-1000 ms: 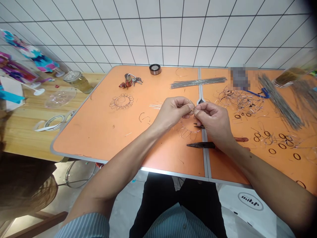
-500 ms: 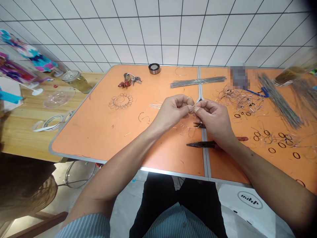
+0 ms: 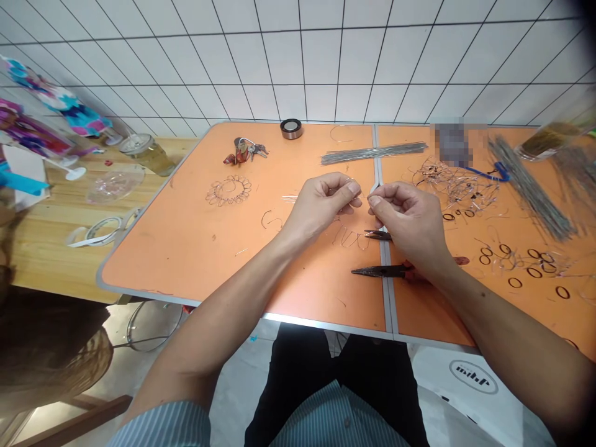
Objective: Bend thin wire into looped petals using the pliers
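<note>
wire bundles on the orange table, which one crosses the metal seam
The grey bundle beyond the left hand, nearly parallel to the tiled wall; the others lie wholly right of the metal seam.

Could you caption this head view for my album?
Left hand and right hand handle fine wire above an orange table, with pliers nearby.

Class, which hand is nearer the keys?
The left hand: it is below and right of the keys in the picture; the right hand is farther right.
</note>
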Tool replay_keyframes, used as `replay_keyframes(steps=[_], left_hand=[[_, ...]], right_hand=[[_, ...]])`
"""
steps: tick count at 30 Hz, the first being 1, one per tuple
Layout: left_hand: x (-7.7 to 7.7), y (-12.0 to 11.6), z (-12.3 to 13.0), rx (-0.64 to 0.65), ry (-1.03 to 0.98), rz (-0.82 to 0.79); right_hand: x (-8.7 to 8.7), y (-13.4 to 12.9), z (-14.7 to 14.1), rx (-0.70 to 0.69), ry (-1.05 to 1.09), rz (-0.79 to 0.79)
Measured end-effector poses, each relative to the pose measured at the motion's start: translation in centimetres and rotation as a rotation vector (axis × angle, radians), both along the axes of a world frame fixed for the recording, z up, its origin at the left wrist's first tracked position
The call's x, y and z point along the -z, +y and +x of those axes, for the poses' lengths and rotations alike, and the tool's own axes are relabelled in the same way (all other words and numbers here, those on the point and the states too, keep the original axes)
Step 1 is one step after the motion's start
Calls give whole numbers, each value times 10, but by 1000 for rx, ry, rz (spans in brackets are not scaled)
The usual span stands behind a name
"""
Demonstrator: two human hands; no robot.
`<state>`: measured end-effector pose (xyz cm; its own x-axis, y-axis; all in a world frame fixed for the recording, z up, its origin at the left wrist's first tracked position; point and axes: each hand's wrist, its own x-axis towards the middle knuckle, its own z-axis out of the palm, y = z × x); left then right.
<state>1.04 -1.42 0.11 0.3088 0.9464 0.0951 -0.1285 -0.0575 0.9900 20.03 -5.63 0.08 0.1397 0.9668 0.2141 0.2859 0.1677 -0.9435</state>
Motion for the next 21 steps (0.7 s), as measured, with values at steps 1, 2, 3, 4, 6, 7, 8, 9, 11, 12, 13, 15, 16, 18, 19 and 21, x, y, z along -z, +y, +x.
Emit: replay_keyframes(steps=[1, 2, 3, 4, 6, 7, 8, 9, 11, 12, 13, 15, 16, 18, 19, 21], left_hand=[[1, 0, 0, 4, 4, 13], [2, 1, 0, 7, 8, 25], [3, 1, 0, 10, 13, 36], [4, 1, 0, 14, 18, 44], [5, 2, 0, 19, 25, 44], [5, 1, 0, 23, 22, 36], [5, 1, 0, 29, 16, 24], [4, 1, 0, 36, 10, 10], [4, 1, 0, 39, 5, -14], [3, 1, 0, 35, 10, -18], [3, 1, 1, 28, 19, -17], [2, 1, 1, 28, 46, -8], [1, 0, 1, 41, 64, -4], [0, 0, 0, 87, 112, -6], [0, -1, 0, 111, 140, -11], [0, -2, 0, 148, 190, -23]], right_hand=[[0, 0, -1, -5, 0, -2], [0, -1, -1, -10, 1, -6], [0, -1, -2, -16, 2, -11], [0, -1, -2, -20, 4, -15], [1, -1, -2, -22, 8, -20], [1, -1, -1, -16, 12, -19], [1, -1, 0, -11, 16, -19], [1, -1, 1, -6, 19, -20], [2, 1, 3, -22, 21, -35], [2, 2, 5, -39, 12, -39], [2, 2, 6, -53, -9, -30], [1, 4, 9, -59, -86, 32], [1, 5, 10, -56, -130, 72], [-1, 6, 11, -56, -197, 119], [-1, 6, 11, -69, -210, 115], [-3, 6, 11, -101, -209, 79]])
